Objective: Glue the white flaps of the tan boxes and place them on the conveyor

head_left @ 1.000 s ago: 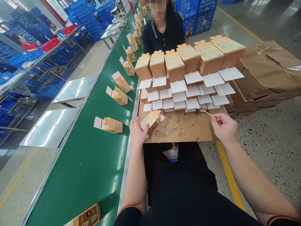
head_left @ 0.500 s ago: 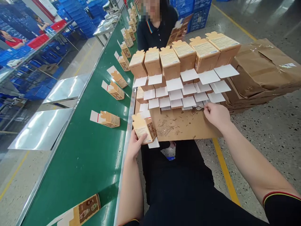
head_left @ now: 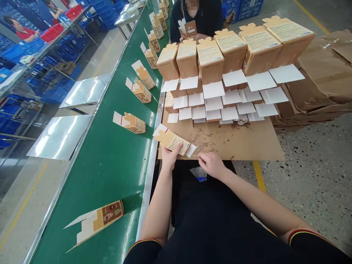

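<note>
My left hand [head_left: 170,156] is closed around a tan printed carton [head_left: 172,140], tilted over the front edge of a brown cardboard sheet [head_left: 255,141]. White flaps stick out at both of the carton's ends. My right hand [head_left: 213,164] pinches a thin pale stick [head_left: 194,156], whose tip is at the carton's lower white flap; contact is hard to make out. At the far side of the sheet, a small clear dish [head_left: 242,119] sits by the stacked cartons [head_left: 210,68], whose white flaps hang toward me.
To my left runs a green conveyor belt [head_left: 110,176] with a metal edge, carrying a row of open-flapped cartons [head_left: 134,123]. Large brown packages [head_left: 319,80] are piled at the right. Across the stack, a person [head_left: 196,18] holds a flat carton [head_left: 189,28].
My right hand has moved from the dish, left and toward me, to the carton's end. My left hand has turned the carton onto its side. The view has shifted.
</note>
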Available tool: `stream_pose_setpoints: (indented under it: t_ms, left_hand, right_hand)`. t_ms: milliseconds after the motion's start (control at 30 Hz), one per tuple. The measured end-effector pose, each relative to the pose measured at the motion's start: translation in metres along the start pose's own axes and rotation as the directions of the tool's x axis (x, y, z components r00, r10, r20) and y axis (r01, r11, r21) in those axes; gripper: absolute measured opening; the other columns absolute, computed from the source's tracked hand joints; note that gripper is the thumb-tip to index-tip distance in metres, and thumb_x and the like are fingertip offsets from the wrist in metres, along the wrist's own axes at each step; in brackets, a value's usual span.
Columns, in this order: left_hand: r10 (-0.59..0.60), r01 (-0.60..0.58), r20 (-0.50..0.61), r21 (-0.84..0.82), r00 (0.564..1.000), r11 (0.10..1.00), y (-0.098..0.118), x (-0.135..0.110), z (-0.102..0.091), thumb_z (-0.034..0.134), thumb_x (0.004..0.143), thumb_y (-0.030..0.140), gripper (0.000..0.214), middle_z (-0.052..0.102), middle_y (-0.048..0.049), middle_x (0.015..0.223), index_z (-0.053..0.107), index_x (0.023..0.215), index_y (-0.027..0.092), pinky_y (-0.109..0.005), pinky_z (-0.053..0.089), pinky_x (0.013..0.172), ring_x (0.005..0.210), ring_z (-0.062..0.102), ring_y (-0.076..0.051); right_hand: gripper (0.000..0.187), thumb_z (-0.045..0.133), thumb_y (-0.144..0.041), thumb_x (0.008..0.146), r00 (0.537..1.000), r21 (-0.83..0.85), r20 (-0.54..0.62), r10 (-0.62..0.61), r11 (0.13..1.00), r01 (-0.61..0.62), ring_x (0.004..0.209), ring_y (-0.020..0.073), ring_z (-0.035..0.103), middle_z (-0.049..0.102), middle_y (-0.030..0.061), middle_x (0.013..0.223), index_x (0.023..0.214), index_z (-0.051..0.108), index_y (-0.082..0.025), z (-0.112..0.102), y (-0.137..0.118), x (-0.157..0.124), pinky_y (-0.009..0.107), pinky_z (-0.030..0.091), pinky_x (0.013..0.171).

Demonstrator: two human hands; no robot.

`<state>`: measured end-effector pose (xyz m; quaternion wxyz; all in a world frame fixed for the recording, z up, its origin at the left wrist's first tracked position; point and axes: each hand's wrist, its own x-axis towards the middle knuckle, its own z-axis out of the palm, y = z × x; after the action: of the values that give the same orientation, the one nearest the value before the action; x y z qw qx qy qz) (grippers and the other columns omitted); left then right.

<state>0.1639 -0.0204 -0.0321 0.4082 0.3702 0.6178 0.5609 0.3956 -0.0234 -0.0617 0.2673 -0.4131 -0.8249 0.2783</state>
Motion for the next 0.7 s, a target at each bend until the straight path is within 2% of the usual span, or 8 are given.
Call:
stream_pose_setpoints:
  t_ms: [133,233,333,400,500,700]
  left_hand:
    - [0.016,-0.016,-0.005,0.065,1.0,0.998,-0.006,-0.003,0.004,0.097,0.081,0.06,0.08,0.077,-0.0202,0.145,0.063,0.143,0.021,-0.058,0.064,0.116,0.136,0.078,-0.037]
    - [0.055,-0.044,-0.067,0.16,0.996,0.986,-0.017,-0.009,0.015,0.096,0.083,0.06,0.083,0.076,-0.0207,0.144,0.057,0.144,0.02,-0.054,0.064,0.115,0.134,0.078,-0.034]
    - [0.143,-0.1,-0.132,0.286,0.981,0.953,-0.024,-0.021,0.026,0.1,0.078,0.053,0.089,0.073,-0.0198,0.142,0.049,0.144,0.022,-0.052,0.063,0.114,0.135,0.076,-0.035]
    - [0.179,-0.112,-0.162,0.355,0.97,0.928,-0.026,-0.03,0.032,0.102,0.074,0.049,0.092,0.072,-0.0196,0.14,0.047,0.142,0.023,-0.052,0.063,0.113,0.136,0.074,-0.038]
    - [0.16,-0.07,-0.174,0.435,0.972,0.897,-0.026,-0.038,0.036,0.102,0.073,0.047,0.088,0.071,-0.0194,0.135,0.045,0.137,0.024,-0.054,0.064,0.11,0.138,0.072,-0.042]
    - [0.175,-0.067,-0.185,0.479,0.967,0.875,-0.029,-0.038,0.044,0.1,0.076,0.043,0.077,0.07,-0.0158,0.128,0.046,0.129,0.026,-0.054,0.064,0.11,0.14,0.071,-0.043]
  right_hand:
    - [0.027,0.054,-0.019,0.106,0.999,-0.026,-0.021,0.03,0.999,-0.03,0.065,0.0192,0.06,0.072,0.0051,0.072,0.089,0.075,-0.023,-0.004,0.013,0.001,0.031,0.045,0.072]
    - [0.029,0.051,-0.023,0.109,0.994,-0.009,-0.075,0.08,0.997,-0.081,0.07,0.0212,0.064,0.073,0.0057,0.075,0.097,0.077,-0.024,-0.015,0.021,0.001,0.032,0.046,0.072]
    - [0.027,0.053,-0.029,0.109,0.978,0.08,-0.144,0.152,0.987,-0.141,0.069,0.0209,0.066,0.069,0.0036,0.073,0.097,0.077,-0.025,-0.026,0.024,-0.006,0.03,0.048,0.07]
    - [0.026,0.056,-0.032,0.108,0.966,0.138,-0.177,0.191,0.976,-0.168,0.064,0.0189,0.062,0.065,0.0016,0.069,0.093,0.076,-0.024,-0.032,0.024,-0.014,0.029,0.047,0.067]
    - [0.027,0.057,-0.035,0.108,0.95,0.185,-0.203,0.236,0.962,-0.199,0.058,0.0162,0.057,0.062,-0.0001,0.066,0.092,0.076,-0.024,-0.039,0.02,-0.027,0.028,0.046,0.063]
    - [0.029,0.059,-0.04,0.107,0.942,0.229,-0.202,0.269,0.948,-0.222,0.056,0.0157,0.055,0.061,-0.0005,0.063,0.087,0.074,-0.025,-0.039,0.008,-0.04,0.029,0.048,0.061]
